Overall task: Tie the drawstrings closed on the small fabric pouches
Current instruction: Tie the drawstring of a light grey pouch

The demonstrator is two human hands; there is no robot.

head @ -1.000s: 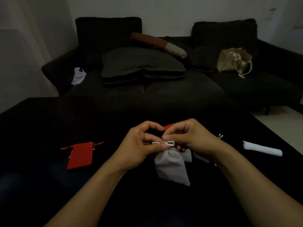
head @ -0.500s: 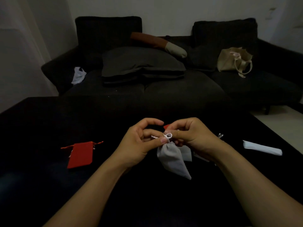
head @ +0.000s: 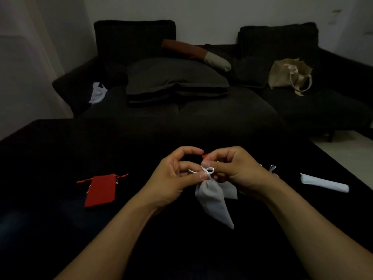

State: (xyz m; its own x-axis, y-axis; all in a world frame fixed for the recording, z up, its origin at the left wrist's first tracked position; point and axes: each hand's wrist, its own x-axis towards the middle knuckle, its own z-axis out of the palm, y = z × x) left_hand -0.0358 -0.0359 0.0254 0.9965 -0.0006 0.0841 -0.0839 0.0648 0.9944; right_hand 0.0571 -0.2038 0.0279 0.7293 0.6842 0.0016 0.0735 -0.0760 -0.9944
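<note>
While the white pouch [head: 213, 201] hung, left hand [head: 173, 178] and right hand [head: 236, 170] pinched its drawstring [head: 209, 171].

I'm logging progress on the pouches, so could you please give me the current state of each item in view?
White pouch: neck gathered, hanging from both hands.
Drawstring: looped at the neck, knot unfinished.
Left hand: pinches the drawstring.
Right hand: pinches the loop.
Red pouch: lying flat on the table, strings loose.
Beige tote bag: slumped on the sofa.
</note>
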